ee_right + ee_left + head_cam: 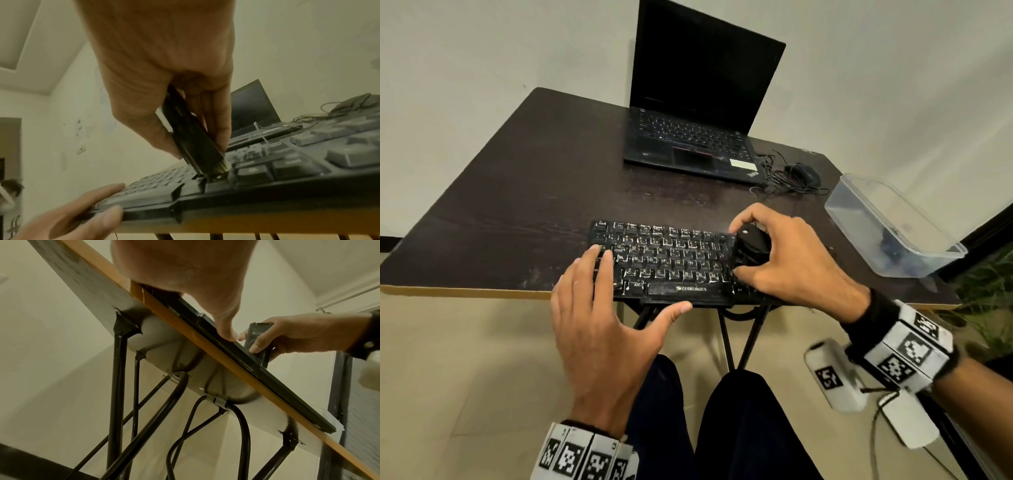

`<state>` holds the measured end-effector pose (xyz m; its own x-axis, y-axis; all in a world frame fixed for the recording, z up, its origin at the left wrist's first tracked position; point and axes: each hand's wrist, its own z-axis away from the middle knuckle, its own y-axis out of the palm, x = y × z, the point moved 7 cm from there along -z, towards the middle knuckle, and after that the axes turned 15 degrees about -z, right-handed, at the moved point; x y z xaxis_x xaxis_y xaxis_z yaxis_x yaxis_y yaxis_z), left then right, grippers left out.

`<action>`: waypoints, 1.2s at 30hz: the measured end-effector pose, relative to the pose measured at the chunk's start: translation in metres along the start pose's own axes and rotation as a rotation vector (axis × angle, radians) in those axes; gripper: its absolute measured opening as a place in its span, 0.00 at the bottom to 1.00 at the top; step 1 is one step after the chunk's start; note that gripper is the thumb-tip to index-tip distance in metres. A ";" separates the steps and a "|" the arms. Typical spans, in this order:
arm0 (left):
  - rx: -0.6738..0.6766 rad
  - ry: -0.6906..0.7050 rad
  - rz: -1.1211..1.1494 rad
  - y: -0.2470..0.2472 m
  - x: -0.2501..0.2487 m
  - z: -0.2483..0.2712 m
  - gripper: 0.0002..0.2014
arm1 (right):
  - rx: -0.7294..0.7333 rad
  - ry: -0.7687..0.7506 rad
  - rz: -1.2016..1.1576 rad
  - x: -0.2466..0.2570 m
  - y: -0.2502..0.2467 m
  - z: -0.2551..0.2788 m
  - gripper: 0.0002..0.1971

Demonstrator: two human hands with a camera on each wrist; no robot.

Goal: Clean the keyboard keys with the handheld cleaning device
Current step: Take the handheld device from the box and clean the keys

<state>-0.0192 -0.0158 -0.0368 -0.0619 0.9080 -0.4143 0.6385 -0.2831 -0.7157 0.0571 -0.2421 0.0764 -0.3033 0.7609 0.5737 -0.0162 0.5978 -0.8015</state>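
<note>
A black Zebronics keyboard point(671, 263) lies at the near edge of the dark table point(524, 192). My right hand point(780, 253) grips a small black handheld cleaning device point(751, 248) and holds it nose-down on the keys at the keyboard's right part. In the right wrist view the cleaning device point(193, 138) stands tilted, its tip on the keys near the front edge of the keyboard point(257, 172). My left hand point(602, 308) lies flat with straight fingers on the keyboard's left end, thumb against the front edge. From below, the left wrist view shows the thumb point(226, 327) on the keyboard's rim.
An open black laptop point(698, 113) stands at the back of the table, a wired mouse point(803, 174) with tangled cable to its right. A clear plastic box point(890, 226) sits at the table's right edge. Black metal legs point(117, 386) run under the table.
</note>
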 end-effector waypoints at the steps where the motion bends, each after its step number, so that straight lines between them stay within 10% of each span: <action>1: 0.002 0.000 0.000 0.000 -0.001 0.000 0.56 | 0.006 -0.006 -0.045 0.000 0.002 0.001 0.26; 8: 0.003 0.002 0.001 0.000 0.000 0.000 0.56 | -0.265 -0.093 -0.286 -0.015 -0.006 0.011 0.28; 21: 0.006 0.000 -0.010 0.000 0.000 -0.001 0.57 | -0.095 -0.053 -0.200 0.006 0.007 0.020 0.28; 36: -0.019 0.006 -0.008 0.000 0.001 0.001 0.57 | -0.249 -0.011 -0.207 0.003 0.006 0.023 0.20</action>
<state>-0.0199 -0.0152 -0.0374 -0.0621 0.9121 -0.4053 0.6523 -0.2703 -0.7081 0.0343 -0.2414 0.0693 -0.3279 0.6149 0.7172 0.1549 0.7839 -0.6013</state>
